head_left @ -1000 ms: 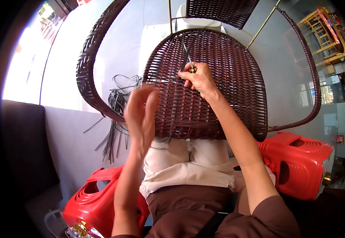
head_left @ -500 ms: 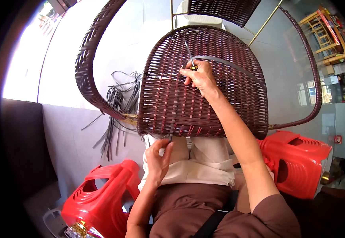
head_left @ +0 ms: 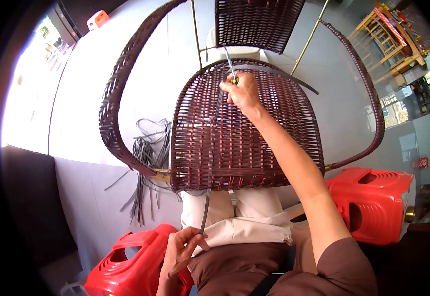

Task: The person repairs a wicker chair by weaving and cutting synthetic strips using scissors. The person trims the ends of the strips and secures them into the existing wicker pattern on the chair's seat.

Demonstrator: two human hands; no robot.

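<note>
A dark brown woven chair seat lies before my knees. Over its far part is my right hand, closed around a screwdriver with a thin metal shaft and a bit of yellow and black handle showing. A flat grey plastic strip is pinched there too and runs down over the seat and past its near edge. My left hand grips that strip's lower length above my lap. From near my right hand, a loose strip end arcs off to the right.
Woven armrests curve out on the left and right, with a woven backrest beyond. A bundle of grey strips lies on the floor. Red plastic stools stand at left and right. Wooden furniture is far right.
My left hand has moved down toward my body, drawing out a long length of strip below the seat's front edge. My right hand is now nearer the seat's far edge, and the loose end has shortened.
</note>
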